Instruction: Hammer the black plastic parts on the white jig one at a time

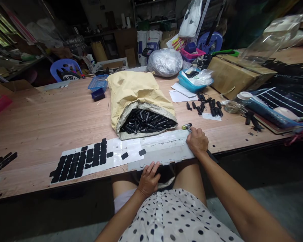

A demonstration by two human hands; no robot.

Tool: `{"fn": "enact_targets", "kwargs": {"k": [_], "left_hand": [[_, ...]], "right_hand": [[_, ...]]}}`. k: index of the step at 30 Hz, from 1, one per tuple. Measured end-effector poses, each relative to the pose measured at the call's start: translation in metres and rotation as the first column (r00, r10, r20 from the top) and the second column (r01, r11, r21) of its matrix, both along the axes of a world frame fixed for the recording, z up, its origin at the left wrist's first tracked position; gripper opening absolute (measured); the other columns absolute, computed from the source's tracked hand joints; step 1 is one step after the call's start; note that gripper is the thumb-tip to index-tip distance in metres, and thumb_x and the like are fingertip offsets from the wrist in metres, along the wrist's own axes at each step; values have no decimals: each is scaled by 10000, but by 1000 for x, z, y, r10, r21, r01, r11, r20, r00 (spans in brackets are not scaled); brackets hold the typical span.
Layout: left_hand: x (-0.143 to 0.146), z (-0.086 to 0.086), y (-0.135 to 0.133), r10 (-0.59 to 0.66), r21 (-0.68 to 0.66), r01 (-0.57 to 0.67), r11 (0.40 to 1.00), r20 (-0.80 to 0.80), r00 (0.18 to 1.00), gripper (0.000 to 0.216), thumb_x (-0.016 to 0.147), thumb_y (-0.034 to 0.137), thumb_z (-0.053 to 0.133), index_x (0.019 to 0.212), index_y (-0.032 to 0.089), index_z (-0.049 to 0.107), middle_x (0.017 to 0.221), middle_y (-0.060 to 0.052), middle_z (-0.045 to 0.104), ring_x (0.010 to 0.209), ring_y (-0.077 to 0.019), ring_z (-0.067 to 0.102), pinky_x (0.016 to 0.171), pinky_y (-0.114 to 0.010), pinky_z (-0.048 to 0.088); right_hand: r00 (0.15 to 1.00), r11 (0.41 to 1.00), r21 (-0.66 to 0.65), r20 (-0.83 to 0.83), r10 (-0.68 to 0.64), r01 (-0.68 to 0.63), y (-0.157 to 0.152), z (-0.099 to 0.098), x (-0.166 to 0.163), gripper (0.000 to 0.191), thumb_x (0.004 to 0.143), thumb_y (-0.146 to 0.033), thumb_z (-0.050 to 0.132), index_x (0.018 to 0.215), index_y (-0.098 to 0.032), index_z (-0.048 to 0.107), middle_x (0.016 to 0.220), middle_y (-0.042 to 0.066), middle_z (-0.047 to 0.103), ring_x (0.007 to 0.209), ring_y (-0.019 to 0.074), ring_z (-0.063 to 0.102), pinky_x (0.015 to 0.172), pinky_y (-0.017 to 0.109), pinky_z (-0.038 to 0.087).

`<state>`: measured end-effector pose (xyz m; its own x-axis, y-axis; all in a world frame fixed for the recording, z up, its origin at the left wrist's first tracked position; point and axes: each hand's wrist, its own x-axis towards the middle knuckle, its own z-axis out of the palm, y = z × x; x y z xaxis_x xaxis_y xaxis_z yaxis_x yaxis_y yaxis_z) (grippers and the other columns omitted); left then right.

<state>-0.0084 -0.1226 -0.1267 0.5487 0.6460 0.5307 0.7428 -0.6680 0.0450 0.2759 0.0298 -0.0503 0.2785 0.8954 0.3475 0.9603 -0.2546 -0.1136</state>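
My right hand (198, 141) is closed round the handle of a small hammer (187, 126) with a yellowish face, at the right end of a grey plate (166, 148) along the table's front edge. My left hand (149, 178) is at the plate's near edge, fingers bent; what they hold, if anything, is hidden. Below it, over my lap, an open bag (168, 183) shows partly. Left of the plate lies a white sheet (118, 144) with rows of black rounded stickers (72, 165), a few of them loose. Behind the plate, a tan sack (138, 85) lies open, full of black handle-like parts (147, 121).
Several black parts (212, 106) lie loose on the right beside white papers (183, 94). Further back are a blue basket (98, 82), a turquoise basin (195, 84) and a cardboard box (234, 75). A blue tray (275, 114) stands at the far right.
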Motion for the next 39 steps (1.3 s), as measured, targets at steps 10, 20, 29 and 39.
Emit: {"fn": "enact_targets", "kwargs": {"k": [10, 20, 29, 39], "left_hand": [[1, 0, -1, 3, -1, -3, 1000, 19, 1000, 153, 784, 159, 702, 901, 256, 714, 1548, -69, 596, 1493, -252, 461, 1279, -399, 270], [-1, -2, 0, 16, -9, -16, 1000, -23, 1000, 140, 791, 212, 736, 915, 277, 728, 1560, -38, 585, 1453, -270, 507, 1265, -424, 292], [-7, 67, 30, 91, -215, -19, 976, 332, 939, 299, 920, 159, 550, 1118, 230, 764, 1093, -96, 780, 986, -213, 723, 867, -357, 589], [-63, 147, 222, 641, -428, -595, 680, -45, 766, 382, 910, 189, 615, 1272, 228, 728, 1127, -95, 746, 1025, -281, 699, 845, -376, 566]], "right_hand": [[1000, 1000, 6, 10, -3, 3, 0, -1, 0, 333, 940, -218, 504, 1217, -164, 680, 990, 132, 599, 889, 258, 529, 666, 326, 313], [1000, 1000, 16, -13, 4, -4, 0, -1, 0, 326, 931, -217, 518, 1212, -172, 678, 992, 130, 592, 901, 264, 522, 666, 325, 294], [1000, 1000, -19, -29, -9, 9, -3, 6, -2, 347, 963, -194, 464, 1226, -152, 687, 1012, 151, 628, 919, 279, 564, 637, 332, 271], [999, 1000, 12, -28, 15, -15, -3, 0, 0, 324, 947, -206, 491, 1208, -147, 676, 994, 156, 610, 914, 291, 547, 638, 332, 279]]}}
